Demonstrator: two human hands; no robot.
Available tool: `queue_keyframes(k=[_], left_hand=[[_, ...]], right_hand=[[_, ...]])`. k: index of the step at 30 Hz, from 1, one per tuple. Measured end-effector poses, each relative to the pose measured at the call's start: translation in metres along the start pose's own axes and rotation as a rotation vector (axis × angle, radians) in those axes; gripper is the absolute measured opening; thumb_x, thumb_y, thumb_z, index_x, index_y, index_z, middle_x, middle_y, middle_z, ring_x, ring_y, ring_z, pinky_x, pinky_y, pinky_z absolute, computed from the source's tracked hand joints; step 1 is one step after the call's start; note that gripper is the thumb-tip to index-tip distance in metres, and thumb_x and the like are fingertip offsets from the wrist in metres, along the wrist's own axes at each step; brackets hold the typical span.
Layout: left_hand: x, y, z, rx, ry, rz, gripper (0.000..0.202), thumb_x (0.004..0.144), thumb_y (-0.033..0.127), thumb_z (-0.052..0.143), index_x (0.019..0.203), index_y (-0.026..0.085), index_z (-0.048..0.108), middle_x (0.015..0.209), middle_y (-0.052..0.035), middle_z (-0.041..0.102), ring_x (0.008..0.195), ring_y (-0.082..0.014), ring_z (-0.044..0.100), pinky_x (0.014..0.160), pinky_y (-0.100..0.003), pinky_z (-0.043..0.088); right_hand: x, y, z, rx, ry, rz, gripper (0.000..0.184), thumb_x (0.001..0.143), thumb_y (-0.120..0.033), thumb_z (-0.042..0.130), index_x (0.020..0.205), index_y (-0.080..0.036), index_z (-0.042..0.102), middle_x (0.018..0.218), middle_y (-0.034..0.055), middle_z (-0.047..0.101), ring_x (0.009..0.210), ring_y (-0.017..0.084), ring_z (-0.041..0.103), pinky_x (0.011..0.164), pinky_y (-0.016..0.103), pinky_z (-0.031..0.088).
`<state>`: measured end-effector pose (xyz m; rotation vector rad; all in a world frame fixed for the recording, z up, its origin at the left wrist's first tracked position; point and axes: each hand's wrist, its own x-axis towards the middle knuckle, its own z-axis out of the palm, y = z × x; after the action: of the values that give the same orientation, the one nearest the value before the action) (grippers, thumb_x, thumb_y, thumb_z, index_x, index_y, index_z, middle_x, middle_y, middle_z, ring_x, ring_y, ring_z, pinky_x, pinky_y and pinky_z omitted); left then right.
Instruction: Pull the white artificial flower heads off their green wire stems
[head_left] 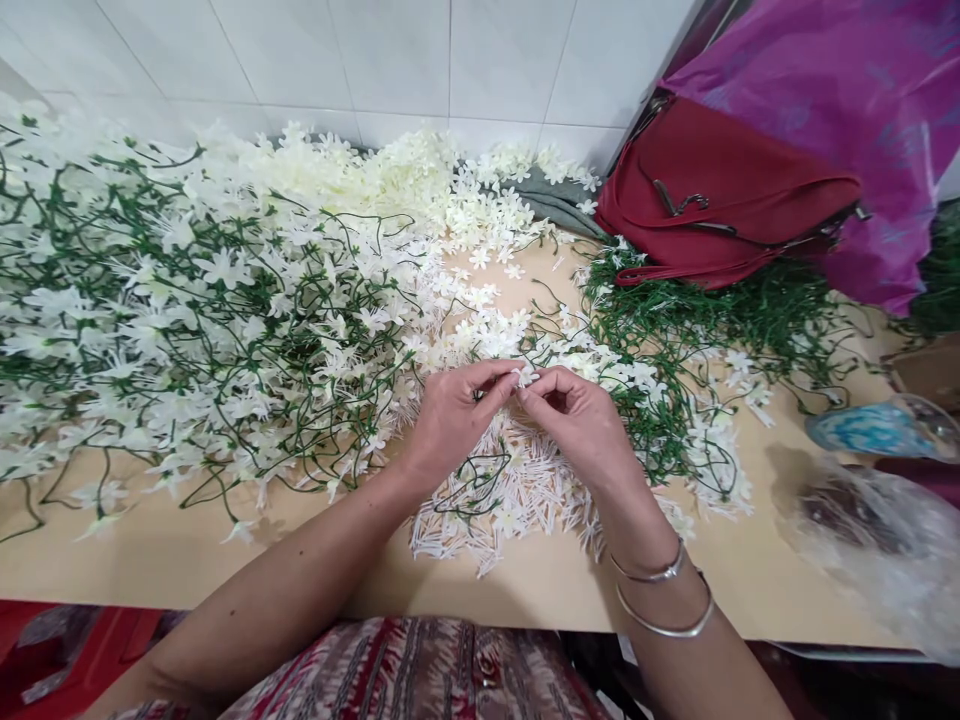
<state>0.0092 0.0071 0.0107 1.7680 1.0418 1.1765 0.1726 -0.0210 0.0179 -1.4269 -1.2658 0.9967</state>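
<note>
Between my fingertips, over the middle of the table, is a small white artificial flower (526,376). My left hand (457,410) pinches it from the left, thumb against forefinger. My right hand (577,415) is closed in a pinch on its other side; two silver bangles circle that wrist. Below both hands lies a spread of thin white plastic pieces (540,490), with a few green stems on top. Loose white petals (487,335) are heaped just beyond my fingers. What exactly each fingertip covers on the flower is hidden.
A large pile of white flowers on green stems (202,320) fills the left side. Cream petals (405,170) lie along the tiled wall. At right are green stems (675,320), a red bag (735,190), purple plastic (862,100), a blue-patterned item (870,430) and a clear plastic bag (892,540).
</note>
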Motion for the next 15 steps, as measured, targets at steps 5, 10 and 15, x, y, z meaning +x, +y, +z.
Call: queue_keyframes(k=[5,10,15], left_hand=[[0.0000,0.0013,0.0008,0.041,-0.010,0.088,0.016,0.096,0.019,0.067,0.106,0.026,0.078,0.104,-0.0014,0.082,0.091,-0.0170,0.077,0.086,-0.032,0.061],[0.0015,0.0020,-0.0001,0.061,-0.011,0.126,0.012,0.095,0.018,0.067,0.103,0.023,0.075,0.097,-0.0012,0.080,0.085,-0.0146,0.074,0.079,-0.027,0.059],[0.0026,0.0022,-0.0018,0.007,-0.050,0.120,0.009,0.096,0.020,0.066,0.099,0.023,0.074,0.095,-0.0011,0.079,0.085,-0.0145,0.072,0.081,-0.027,0.057]], right_hand=[[0.0003,0.0040,-0.0012,0.196,0.000,0.089,0.025,0.075,-0.041,0.080,0.069,-0.020,0.066,0.071,-0.0012,0.063,0.066,0.014,0.053,0.064,0.029,0.043],[0.0005,0.0047,-0.0014,0.253,0.001,0.094,0.028,0.073,-0.045,0.083,0.069,-0.022,0.068,0.070,-0.0007,0.064,0.067,0.015,0.055,0.064,0.029,0.045],[0.0026,0.0061,-0.0015,0.260,0.036,0.032,0.023,0.074,-0.040,0.083,0.070,-0.022,0.070,0.079,0.0003,0.067,0.072,0.015,0.058,0.071,0.031,0.049]])
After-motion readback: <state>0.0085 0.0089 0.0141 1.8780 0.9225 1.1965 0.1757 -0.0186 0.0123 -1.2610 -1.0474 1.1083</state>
